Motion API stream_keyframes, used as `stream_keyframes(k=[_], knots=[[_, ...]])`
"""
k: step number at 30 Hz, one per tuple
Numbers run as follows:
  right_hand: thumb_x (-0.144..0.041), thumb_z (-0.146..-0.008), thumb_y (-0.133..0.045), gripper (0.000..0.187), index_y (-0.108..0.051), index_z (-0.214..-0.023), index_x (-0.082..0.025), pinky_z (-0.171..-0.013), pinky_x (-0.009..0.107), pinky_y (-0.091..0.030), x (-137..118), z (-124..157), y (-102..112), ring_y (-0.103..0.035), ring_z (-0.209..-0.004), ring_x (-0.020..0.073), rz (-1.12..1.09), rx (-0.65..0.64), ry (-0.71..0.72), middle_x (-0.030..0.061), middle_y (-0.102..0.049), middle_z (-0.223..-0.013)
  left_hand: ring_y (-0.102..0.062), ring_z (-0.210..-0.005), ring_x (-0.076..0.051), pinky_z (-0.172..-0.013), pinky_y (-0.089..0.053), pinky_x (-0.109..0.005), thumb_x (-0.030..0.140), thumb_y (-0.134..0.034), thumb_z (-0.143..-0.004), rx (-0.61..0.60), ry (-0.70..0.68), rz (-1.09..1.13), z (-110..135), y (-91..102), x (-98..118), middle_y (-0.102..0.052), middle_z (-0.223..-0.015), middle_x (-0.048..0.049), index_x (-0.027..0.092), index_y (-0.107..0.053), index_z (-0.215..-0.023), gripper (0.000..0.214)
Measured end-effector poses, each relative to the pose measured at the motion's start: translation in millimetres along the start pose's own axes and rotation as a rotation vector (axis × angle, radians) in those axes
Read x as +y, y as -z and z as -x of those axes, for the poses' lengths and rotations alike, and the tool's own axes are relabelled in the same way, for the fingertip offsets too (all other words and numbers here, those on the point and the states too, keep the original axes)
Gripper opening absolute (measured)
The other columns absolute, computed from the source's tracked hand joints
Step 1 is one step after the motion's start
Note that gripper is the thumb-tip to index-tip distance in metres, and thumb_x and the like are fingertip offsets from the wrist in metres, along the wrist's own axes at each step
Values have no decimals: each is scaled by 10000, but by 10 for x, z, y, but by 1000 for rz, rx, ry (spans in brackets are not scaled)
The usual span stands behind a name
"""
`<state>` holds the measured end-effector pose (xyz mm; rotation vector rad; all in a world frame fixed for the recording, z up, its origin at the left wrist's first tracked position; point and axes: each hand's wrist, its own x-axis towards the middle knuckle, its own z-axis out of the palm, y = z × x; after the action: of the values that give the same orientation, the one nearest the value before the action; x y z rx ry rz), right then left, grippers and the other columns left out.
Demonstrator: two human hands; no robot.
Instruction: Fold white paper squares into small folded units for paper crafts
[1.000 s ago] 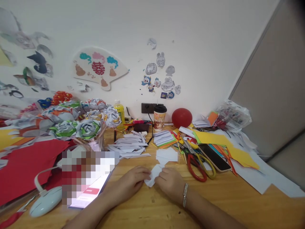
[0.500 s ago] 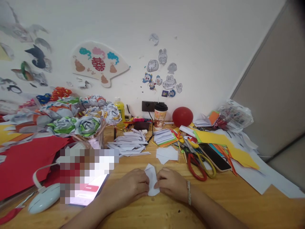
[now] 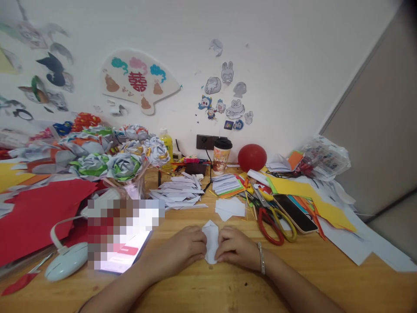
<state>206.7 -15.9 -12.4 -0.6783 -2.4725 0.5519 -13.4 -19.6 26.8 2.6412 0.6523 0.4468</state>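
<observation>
A small folded piece of white paper [image 3: 211, 242] lies at the front middle of the wooden table, its top end coming to a point. My left hand [image 3: 188, 246] grips its left edge with bent fingers. Along the right edge, my right hand [image 3: 235, 247] pinches it, the fingertips near the lower corner. A beaded bracelet circles my right wrist. Just beyond the hands rests a short stack of white paper squares [image 3: 230, 209]. The fingertips under the paper's edges are partly hidden.
Red-handled scissors [image 3: 269, 226] and a dark phone [image 3: 296, 213] lie to the right. Folded paper strips [image 3: 177, 191] pile up behind. A lit, partly blurred screen [image 3: 127, 248], a white lamp base [image 3: 67, 261] and paper flowers [image 3: 124, 166] stand left. A lidded cup [image 3: 222, 156] and red balloon [image 3: 252, 157] are farther back.
The paper has turned slightly more upright between my hands, and more of its face shows. My right fingers have shifted a little along its edge. The whole view has shifted slightly.
</observation>
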Motion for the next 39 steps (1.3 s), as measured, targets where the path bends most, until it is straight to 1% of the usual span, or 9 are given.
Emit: stream_keyframes(k=[3,6,9,13,16,21,28,32,39], knots=[[-307,-814,-622,126,-687,-746,-222,-724,249,-386,-5,-17,-8,-558,-756,127,-9,3,-21,-5,-611,-742,-534,-960,-165,-866,-372,-266,180,-522,-878,11,11,80,-9,-7,-14,-638,-953,-3,265,-645,-941,163],[-273,-744,-695,84,-657,-706,-209,-709,248,-382,-11,-42,-20,-561,-738,128,5,58,-129,-19,-619,-722,-542,-906,-162,-832,-391,-269,204,-531,-870,40,80,131,-17,-74,-49,-627,-902,-11,237,-644,-869,118],[-222,-673,-747,126,-626,-652,-192,-685,245,-373,-32,-74,-40,-557,-711,130,15,99,-235,-31,-605,-682,-528,-858,-166,-791,-394,-274,180,-550,-835,92,158,108,-32,-164,-66,-604,-849,-17,200,-609,-774,87],[-140,-649,-733,153,-594,-603,-184,-683,243,-351,-70,-110,-94,-545,-706,128,34,139,-354,-45,-588,-650,-505,-815,-171,-741,-386,-275,118,-539,-775,162,225,41,-62,-269,-63,-567,-797,-21,183,-575,-701,105],[-135,-648,-717,162,-575,-587,-182,-695,251,-332,-75,-119,-143,-534,-709,130,45,147,-408,-49,-576,-642,-495,-795,-173,-708,-375,-270,99,-550,-726,197,259,6,-79,-348,-84,-550,-772,-20,180,-566,-670,99],[-127,-637,-707,158,-563,-606,-185,-722,271,-312,-80,-114,-188,-519,-741,148,68,149,-444,-36,-582,-679,-484,-810,-175,-702,-362,-265,114,-563,-718,234,281,-25,-83,-448,-147,-534,-782,-16,182,-560,-677,80],[-154,-679,-692,132,-565,-686,-187,-712,270,-301,-125,-117,-210,-491,-756,150,136,128,-473,-28,-560,-719,-471,-820,-177,-724,-357,-282,122,-529,-777,214,298,-50,-84,-443,-118,-524,-808,-20,178,-545,-720,81],[-145,-709,-665,118,-559,-740,-188,-717,272,-301,-154,-110,-228,-480,-767,150,170,135,-490,-27,-551,-738,-461,-821,-189,-725,-360,-303,150,-505,-818,200,349,-122,-104,-461,-81,-519,-832,-32,170,-536,-754,73],[-129,-766,-600,83,-540,-762,-187,-727,284,-304,-175,-104,-231,-475,-792,162,186,136,-460,-8,-561,-783,-457,-835,-198,-730,-366,-316,178,-478,-852,173,374,-200,-140,-487,-94,-520,-864,-37,178,-533,-793,81]])
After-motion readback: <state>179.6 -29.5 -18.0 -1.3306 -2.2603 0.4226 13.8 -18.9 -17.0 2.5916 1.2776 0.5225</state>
